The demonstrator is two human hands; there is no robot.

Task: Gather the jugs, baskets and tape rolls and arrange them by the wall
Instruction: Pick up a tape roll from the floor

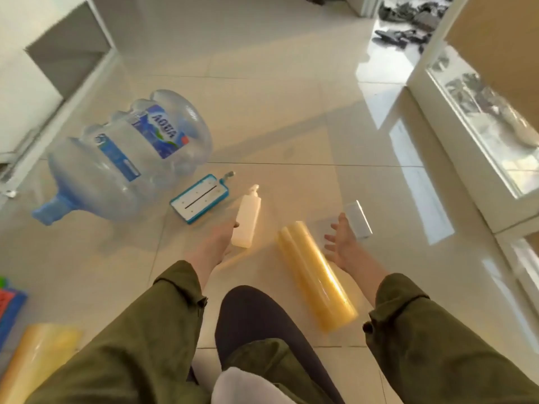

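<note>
Lying between both hands, the long yellow film roll sits untouched; left hand fingers touch the white pump bottle, right hand fingers spread, with the clear plastic water jug near on open tiled floor.

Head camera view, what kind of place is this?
Probably a room in a home or small shop: glossy tiled floor, low window on the right, and a water jug lying on its side.

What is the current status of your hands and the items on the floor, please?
Left hand touching the white pump bottle, grip unclear. Right hand open beside the yellow roll. Water jug on its side, untouched.
</note>
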